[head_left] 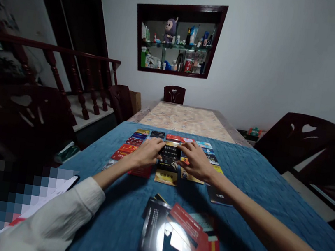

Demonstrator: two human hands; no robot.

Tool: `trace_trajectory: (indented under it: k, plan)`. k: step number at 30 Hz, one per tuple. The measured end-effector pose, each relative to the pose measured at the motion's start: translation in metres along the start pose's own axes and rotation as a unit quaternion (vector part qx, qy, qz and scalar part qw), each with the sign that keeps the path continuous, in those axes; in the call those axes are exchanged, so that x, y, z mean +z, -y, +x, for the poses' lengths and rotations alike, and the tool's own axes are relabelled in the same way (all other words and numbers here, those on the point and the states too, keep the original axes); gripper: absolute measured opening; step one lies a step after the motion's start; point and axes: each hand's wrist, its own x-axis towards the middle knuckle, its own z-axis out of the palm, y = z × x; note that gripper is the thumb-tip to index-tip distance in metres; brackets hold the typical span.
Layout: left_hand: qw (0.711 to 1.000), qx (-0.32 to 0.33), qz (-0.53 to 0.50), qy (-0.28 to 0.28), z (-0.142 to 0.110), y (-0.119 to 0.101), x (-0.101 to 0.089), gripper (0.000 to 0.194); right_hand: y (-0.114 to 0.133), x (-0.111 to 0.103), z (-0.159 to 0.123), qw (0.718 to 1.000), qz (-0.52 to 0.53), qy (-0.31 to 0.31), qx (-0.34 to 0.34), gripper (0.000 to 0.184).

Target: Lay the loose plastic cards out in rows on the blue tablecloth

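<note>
Several columns of overlapping cards lie on a blue tablecloth. My left hand (150, 153) reaches over the left columns, its fingers and thumb apart and its tips at the left edge of the middle column. From the other side, my right hand (195, 161) has its fingers and thumb spread at that column's right edge. Between them lies a black card (171, 153) with pale print, above a yellow card (165, 177). Whether the fingertips press on the cards is hard to tell. Nearer me is a loose pile with a black card (154, 227) and a red card (189, 234).
The blue tablecloth (104, 220) covers the near part of the table. A blurred-out device (38, 199) lies at the left, partly under my sleeve. Dark wooden chairs stand around, one at the far end (174, 94) and one on the right (299, 140).
</note>
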Motion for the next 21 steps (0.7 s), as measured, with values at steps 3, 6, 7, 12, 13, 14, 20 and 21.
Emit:
trace_trajectory:
  k: [3, 6, 7, 12, 13, 14, 20, 21]
  plan:
    - [1.000, -0.013, 0.004, -0.005, 0.010, 0.017, 0.002, 0.036, -0.008, 0.009, 0.017, 1.000, -0.006, -0.001, 0.005, 0.043]
    - [1.000, -0.019, 0.006, -0.010, 0.021, 0.035, 0.004, 0.038, -0.015, 0.019, 0.034, 1.000, -0.013, -0.001, 0.015, 0.040]
    - [1.000, -0.024, 0.009, -0.011, 0.025, 0.040, 0.004, 0.038, -0.017, 0.023, 0.039, 1.000, -0.014, 0.000, 0.019, 0.039]
    - [0.998, -0.042, 0.040, 0.008, 0.039, 0.060, 0.004, 0.035, -0.027, 0.038, 0.062, 0.999, 0.000, 0.013, 0.033, 0.039]
    - [0.998, -0.044, 0.042, 0.011, 0.042, 0.063, 0.004, 0.034, -0.028, 0.040, 0.066, 0.999, 0.002, 0.017, 0.034, 0.037]
    - [0.998, -0.046, 0.043, 0.013, 0.044, 0.067, 0.005, 0.032, -0.030, 0.043, 0.070, 0.999, 0.004, 0.023, 0.035, 0.035]
    - [0.998, -0.060, 0.033, 0.007, 0.062, 0.090, 0.013, 0.027, -0.040, 0.056, 0.094, 0.997, 0.004, 0.055, 0.051, 0.032]
    - [0.997, -0.064, 0.037, 0.011, 0.065, 0.093, 0.014, 0.026, -0.041, 0.059, 0.097, 0.997, 0.003, 0.061, 0.055, 0.033]
